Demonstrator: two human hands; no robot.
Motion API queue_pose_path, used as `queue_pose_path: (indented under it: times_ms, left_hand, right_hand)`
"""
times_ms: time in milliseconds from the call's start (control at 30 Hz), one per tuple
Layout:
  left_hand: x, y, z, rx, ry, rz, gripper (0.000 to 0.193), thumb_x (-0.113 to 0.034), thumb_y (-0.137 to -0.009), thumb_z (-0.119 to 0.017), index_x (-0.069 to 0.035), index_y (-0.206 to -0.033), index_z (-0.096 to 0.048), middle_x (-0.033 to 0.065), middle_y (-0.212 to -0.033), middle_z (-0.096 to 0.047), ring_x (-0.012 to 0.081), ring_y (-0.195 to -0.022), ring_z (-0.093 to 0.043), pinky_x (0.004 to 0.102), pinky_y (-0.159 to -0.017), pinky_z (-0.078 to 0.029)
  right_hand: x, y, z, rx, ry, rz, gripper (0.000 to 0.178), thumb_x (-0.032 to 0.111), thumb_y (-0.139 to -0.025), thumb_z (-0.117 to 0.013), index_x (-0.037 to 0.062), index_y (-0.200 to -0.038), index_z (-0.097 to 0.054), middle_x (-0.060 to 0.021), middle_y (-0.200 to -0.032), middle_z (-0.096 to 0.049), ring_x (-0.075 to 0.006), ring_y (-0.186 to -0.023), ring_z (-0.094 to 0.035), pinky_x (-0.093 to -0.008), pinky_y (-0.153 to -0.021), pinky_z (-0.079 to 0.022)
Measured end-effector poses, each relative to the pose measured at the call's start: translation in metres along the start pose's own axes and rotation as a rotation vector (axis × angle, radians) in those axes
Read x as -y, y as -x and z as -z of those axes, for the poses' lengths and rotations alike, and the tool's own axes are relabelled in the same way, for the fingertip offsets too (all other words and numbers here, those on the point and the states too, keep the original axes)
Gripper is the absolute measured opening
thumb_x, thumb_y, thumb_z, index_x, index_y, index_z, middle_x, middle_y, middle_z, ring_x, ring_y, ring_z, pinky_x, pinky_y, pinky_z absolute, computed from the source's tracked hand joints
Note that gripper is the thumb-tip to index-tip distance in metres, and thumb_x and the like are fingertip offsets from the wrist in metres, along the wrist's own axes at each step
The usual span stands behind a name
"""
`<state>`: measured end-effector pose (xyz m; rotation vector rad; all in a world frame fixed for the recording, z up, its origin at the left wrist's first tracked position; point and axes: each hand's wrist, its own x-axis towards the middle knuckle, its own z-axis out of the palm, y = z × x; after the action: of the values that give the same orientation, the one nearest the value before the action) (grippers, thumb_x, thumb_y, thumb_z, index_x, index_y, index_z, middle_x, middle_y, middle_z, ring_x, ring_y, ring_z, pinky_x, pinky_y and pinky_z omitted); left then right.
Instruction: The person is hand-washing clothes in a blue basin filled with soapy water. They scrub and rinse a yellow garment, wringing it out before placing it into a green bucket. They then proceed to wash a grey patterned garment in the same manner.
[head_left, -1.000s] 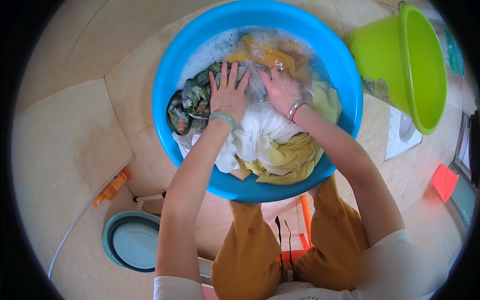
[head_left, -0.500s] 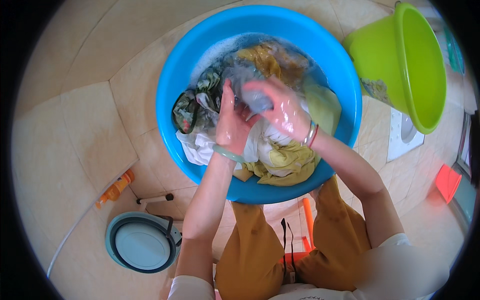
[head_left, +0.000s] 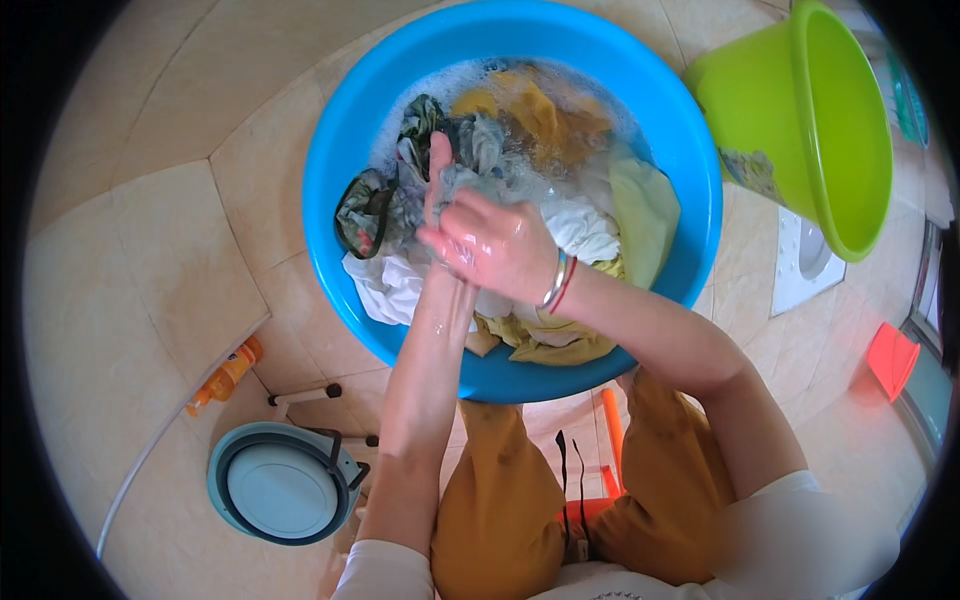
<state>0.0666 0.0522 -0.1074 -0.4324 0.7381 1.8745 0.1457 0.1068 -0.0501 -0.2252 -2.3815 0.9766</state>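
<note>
A large round blue tub (head_left: pixel 340 120) holds soapy water and wet laundry. My right hand (head_left: pixel 500 245) is closed on a wet grey garment (head_left: pixel 462 182) and lies across my left hand and wrist. Palm up beneath it is my left hand (head_left: pixel 440 165), one digit stretched straight out; the right hand hides its other fingers. Near them float a dark patterned garment (head_left: pixel 365 212), a mustard cloth (head_left: pixel 540 115) and white cloth (head_left: pixel 580 230). Pale yellow-green cloth (head_left: pixel 642 215) rests against the tub's right side, and yellow fabric (head_left: pixel 560 345) lies at its near side.
A lime-green bucket (head_left: pixel 740 120) stands tilted in view beyond the tub's right rim. At lower left are a grey-blue folding basin (head_left: pixel 280 485) and an orange bottle (head_left: pixel 225 378). A white floor fixture (head_left: pixel 805 265) and a red-orange dustpan-like piece (head_left: pixel 892 362) lie to the right.
My right hand has slid down and left, from above the left palm to the left wrist, and its fingers have curled in. The pale green bangle on my left wrist is now hidden.
</note>
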Motion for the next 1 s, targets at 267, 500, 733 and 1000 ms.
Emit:
queue_pose_path:
  times_ms: [267,500,733,1000]
  left_hand:
    - [0.024,0.010,-0.041,-0.647,-0.444,-0.284,0.039,-0.029,-0.092,-0.059,0.004,-0.112,-0.063,0.0057,-0.108,-0.063,0.0167,-0.098,-0.056,0.0298,-0.085,-0.044]
    - [0.015,0.014,0.040,0.158,-0.206,-0.213,0.037,-0.030,-0.096,-0.056,0.001,-0.114,-0.063,0.0042,-0.105,-0.064,0.0147,-0.101,-0.058,0.0309,-0.084,-0.047]
    - [0.033,-0.001,-0.016,-0.459,-0.342,-0.115,0.033,-0.033,-0.100,-0.047,-0.011,-0.122,-0.058,0.0054,-0.118,-0.061,0.0229,-0.108,-0.057,0.0367,-0.101,-0.041]
    - [0.013,-0.025,0.015,-0.198,-0.062,0.120,0.048,-0.043,-0.103,-0.038,-0.022,-0.146,-0.039,0.0010,-0.143,-0.045,0.0269,-0.130,-0.041,0.0475,-0.112,-0.026]
  right_hand:
    - [-0.078,0.006,-0.009,0.116,0.073,-0.498,0.028,0.023,-0.096,-0.052,0.0031,-0.079,-0.060,-0.0197,-0.069,-0.063,-0.0417,-0.066,-0.062,-0.0498,-0.056,-0.048]
    - [0.005,0.013,-0.007,0.107,-0.041,-0.112,0.014,0.019,-0.090,-0.056,0.0076,-0.083,-0.059,-0.0122,-0.070,-0.061,-0.0310,-0.061,-0.065,-0.0417,-0.052,-0.052]
    - [-0.104,0.019,-0.006,0.259,0.271,-0.416,0.035,0.032,-0.100,-0.044,0.0057,-0.083,-0.059,-0.0205,-0.075,-0.066,-0.0407,-0.068,-0.064,-0.0511,-0.062,-0.052]
    - [-0.150,0.056,-0.002,0.448,0.368,-0.371,0.019,0.024,-0.095,-0.053,0.0080,-0.104,-0.051,-0.0162,-0.104,-0.059,-0.0376,-0.088,-0.063,-0.0477,-0.076,-0.051]
